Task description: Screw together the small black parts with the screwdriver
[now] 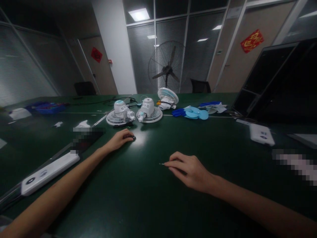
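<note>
Single head-worn view, facing forward and down across the green counter (133,198) from its near side. The surface lies close; the glass partition (141,56) stands far.

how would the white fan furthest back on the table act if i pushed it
The white fan may rock or tip, since its wide grille sits tilted above a narrower body. The grille would probably feel stiff, as it holds its round shape, but being thin and slatted it might crack if knocked hard.
</note>
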`<act>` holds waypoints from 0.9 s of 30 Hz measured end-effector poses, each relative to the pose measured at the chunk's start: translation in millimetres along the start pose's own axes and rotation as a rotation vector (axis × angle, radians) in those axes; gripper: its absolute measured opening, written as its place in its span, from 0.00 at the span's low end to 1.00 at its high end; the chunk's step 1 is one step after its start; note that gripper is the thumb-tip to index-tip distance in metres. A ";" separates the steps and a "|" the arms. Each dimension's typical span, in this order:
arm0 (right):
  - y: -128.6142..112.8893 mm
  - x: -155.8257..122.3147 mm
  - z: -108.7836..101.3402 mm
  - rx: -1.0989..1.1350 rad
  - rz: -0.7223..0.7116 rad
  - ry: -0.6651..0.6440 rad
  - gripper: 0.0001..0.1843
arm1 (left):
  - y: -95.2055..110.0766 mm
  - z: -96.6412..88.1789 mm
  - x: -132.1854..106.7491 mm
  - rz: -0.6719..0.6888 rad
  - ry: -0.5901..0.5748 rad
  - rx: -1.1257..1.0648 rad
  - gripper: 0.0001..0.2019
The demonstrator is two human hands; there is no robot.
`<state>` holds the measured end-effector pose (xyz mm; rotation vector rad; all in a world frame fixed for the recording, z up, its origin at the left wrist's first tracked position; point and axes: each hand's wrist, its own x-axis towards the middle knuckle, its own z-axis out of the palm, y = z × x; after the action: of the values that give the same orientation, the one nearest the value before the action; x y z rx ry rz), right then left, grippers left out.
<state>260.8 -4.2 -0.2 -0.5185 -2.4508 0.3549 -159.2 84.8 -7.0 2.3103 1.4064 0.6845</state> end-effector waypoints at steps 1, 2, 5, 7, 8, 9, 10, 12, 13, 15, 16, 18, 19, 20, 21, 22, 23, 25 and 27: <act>0.0 0.1 -0.2 0.002 0.001 -0.001 0.15 | -8.3 -4.7 -0.4 -0.033 0.017 0.009 0.17; -0.1 0.1 -0.3 0.003 0.002 -0.001 0.15 | -14.9 -9.2 -1.2 -0.060 0.025 0.001 0.18; 0.0 0.1 -0.3 -0.012 0.013 -0.006 0.15 | -27.7 -22.8 -5.4 -0.108 -0.011 -0.072 0.25; 0.3 -0.3 0.0 -0.020 0.019 -0.012 0.15 | -34.0 -32.3 -8.6 -0.126 -0.051 -0.086 0.26; 0.5 -0.6 0.1 -0.019 0.024 -0.017 0.15 | -36.7 -36.9 -10.1 -0.128 -0.066 -0.075 0.25; 0.7 -0.9 0.3 -0.015 0.026 -0.021 0.15 | -39.0 -41.0 -11.4 -0.125 -0.073 -0.056 0.23; 1.0 -1.1 0.3 -0.011 0.027 -0.023 0.15 | -40.9 -44.4 -12.6 -0.118 -0.069 -0.035 0.21; 1.3 -1.3 0.0 -0.001 0.028 -0.025 0.15 | -42.8 -49.2 -14.5 -0.102 -0.049 -0.006 0.18; 1.2 -1.2 -0.3 0.000 0.026 -0.025 0.15 | -42.9 -50.6 -15.3 -0.100 -0.041 0.001 0.18; 0.7 -0.7 -1.2 -0.002 0.020 -0.021 0.15 | -42.5 -52.0 -16.7 -0.109 -0.038 0.003 0.19; 0.4 -0.4 -1.7 -0.004 0.018 -0.021 0.15 | -42.4 -52.3 -17.4 -0.121 -0.040 0.002 0.19; -0.1 -0.1 -2.2 -0.011 0.016 -0.018 0.15 | -42.9 -52.1 -18.4 -0.148 -0.022 0.014 0.21; -0.1 -0.1 -2.2 -0.013 0.017 -0.017 0.15 | -43.2 -51.6 -18.7 -0.161 0.006 0.026 0.22; 0.1 -0.3 -1.9 -0.013 0.021 -0.017 0.14 | -43.1 -50.7 -18.6 -0.172 0.042 0.036 0.23; 0.4 -0.6 -1.4 -0.011 0.024 -0.018 0.14 | -42.3 -49.4 -18.3 -0.177 0.077 0.040 0.23; 0.8 -0.9 -0.9 -0.010 0.027 -0.019 0.14 | -40.6 -47.7 -17.7 -0.177 0.110 0.034 0.24; 1.2 -1.3 -0.3 -0.008 0.027 -0.020 0.14 | -37.7 -45.8 -16.8 -0.170 0.133 0.021 0.25; 1.8 -1.7 0.4 -0.007 0.027 -0.024 0.15 | -29.3 -41.5 -14.8 -0.139 0.159 0.007 0.24; 1.9 -1.9 0.4 -0.012 0.027 -0.026 0.15 | -19.6 -37.5 -12.9 -0.092 0.183 0.030 0.22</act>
<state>262.5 -3.4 -2.2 -0.5554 -2.4746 0.3607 -199.7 83.7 10.7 2.2374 1.6022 0.8707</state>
